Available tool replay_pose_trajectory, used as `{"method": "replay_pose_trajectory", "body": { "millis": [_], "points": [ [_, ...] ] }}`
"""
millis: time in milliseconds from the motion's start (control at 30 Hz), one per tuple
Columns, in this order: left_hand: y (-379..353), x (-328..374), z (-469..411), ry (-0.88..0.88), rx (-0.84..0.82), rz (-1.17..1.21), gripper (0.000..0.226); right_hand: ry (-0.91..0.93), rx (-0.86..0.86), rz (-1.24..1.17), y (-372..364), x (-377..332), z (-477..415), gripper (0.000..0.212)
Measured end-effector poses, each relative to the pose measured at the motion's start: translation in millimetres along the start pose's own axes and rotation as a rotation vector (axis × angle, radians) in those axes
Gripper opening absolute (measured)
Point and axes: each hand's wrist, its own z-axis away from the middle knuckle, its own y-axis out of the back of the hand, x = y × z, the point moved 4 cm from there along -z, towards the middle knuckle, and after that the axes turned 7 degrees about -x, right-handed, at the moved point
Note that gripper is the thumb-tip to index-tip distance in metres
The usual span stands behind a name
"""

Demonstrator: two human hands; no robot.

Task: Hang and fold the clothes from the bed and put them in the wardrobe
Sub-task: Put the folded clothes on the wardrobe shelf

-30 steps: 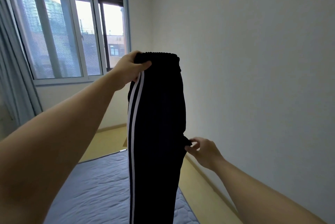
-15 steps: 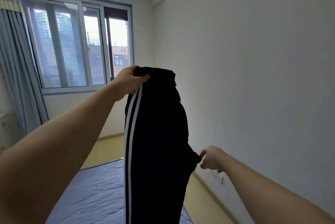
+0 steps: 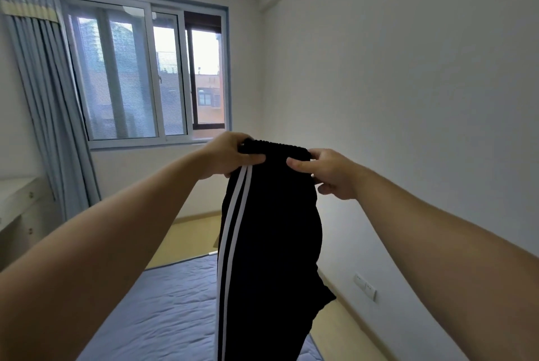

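White walls and a pale wooden floor (image 3: 192,232) frame a bare bedroom, where a sliding window (image 3: 145,68) looks out on an orange building and a blue-grey curtain (image 3: 43,98) hangs down its left side. A person, seen only as two bare forearms reaching forward, holds up a pair of black trousers (image 3: 271,244) at about the height of the window sill.

The left hand (image 3: 230,156) grips the left end of the ribbed elastic waistband (image 3: 277,146), thumb laid across the front and fingers curled behind the cloth. The right hand (image 3: 329,173) grips the right end in the same way, thumb pressed to the front of the fabric. The two hands sit level and close together, parted only by the width of the waistband stretched between them.

From that grip the trousers hang straight down in the air over the far end of a bed (image 3: 163,302) covered in quilted blue-grey fabric. Two white stripes (image 3: 233,229) run down the garment's left edge. Its lower end drops out of the bottom of the frame, so whether it touches the bed cannot be told.

A white wall socket (image 3: 364,284) sits low on the right wall, and the corner of a pale cabinet (image 3: 17,203) shows at the far left.
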Motion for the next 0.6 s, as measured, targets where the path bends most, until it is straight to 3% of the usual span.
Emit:
{"method": "replay_pose_trajectory", "body": {
  "millis": [233,400,600],
  "points": [
    [-12,-72,-54,0.115,-0.138,-0.043,0.027,-0.094,0.068,-0.012,-12,28,-85,0.023],
    [-24,-134,-115,0.254,-0.016,0.072,0.032,-0.08,0.187,0.291,-13,56,-160,0.027],
    [-32,-162,-154,0.133,0.17,0.026,0.031,0.039,0.28,0.463,-2,71,-192,0.027]
  ]
}}
